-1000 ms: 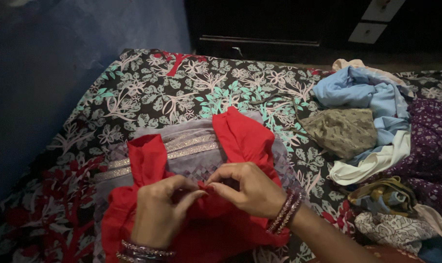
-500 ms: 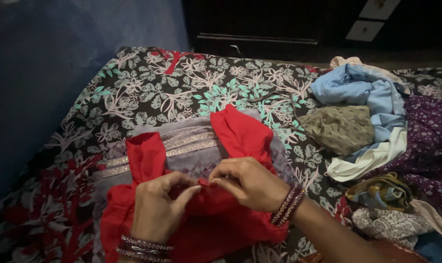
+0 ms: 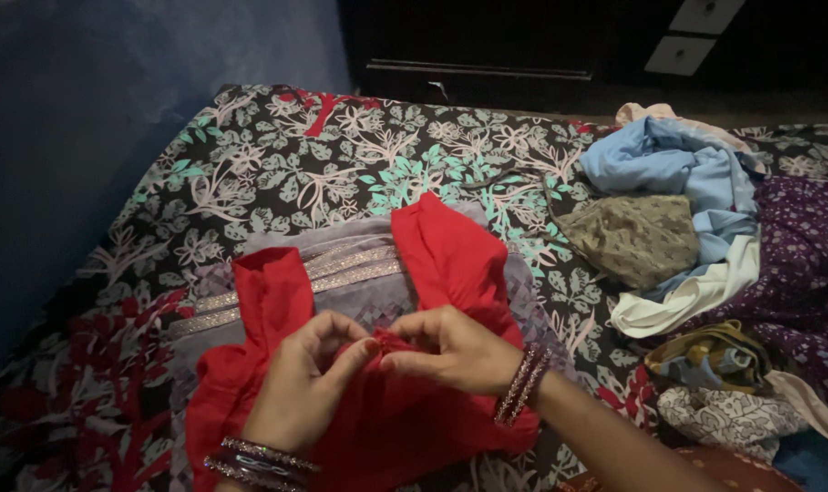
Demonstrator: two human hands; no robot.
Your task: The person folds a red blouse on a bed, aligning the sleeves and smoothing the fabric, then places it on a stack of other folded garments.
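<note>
My 2 hands meet over the red garment [image 3: 450, 264], which lies spread on the bed [image 3: 277, 173] directly in front of me, on top of a grey garment [image 3: 359, 273] with 2 glittering trim bands. My left hand [image 3: 300, 387] closes thumb and forefinger on a small gather of the red cloth at its middle; my right hand [image 3: 455, 351] pinches the same gather from the opposite side, so that the fingertips of both nearly touch. Both hands are thus clamped on the red garment, and pinching so close together keeps a small point of fabric taut and steady between them. The 2 red sleeves or flaps lie flung upward and apart, which leaves the middle exposed for this fine work. Bangles [image 3: 520, 385] sit on my right wrist, and more on the left. To my right, well apart from the hands, a heap of other clothes [image 3: 678, 164] waits: pale blue, olive, white and purple pieces. A dark drawer unit [image 3: 687, 46] stands beyond the bed
</note>
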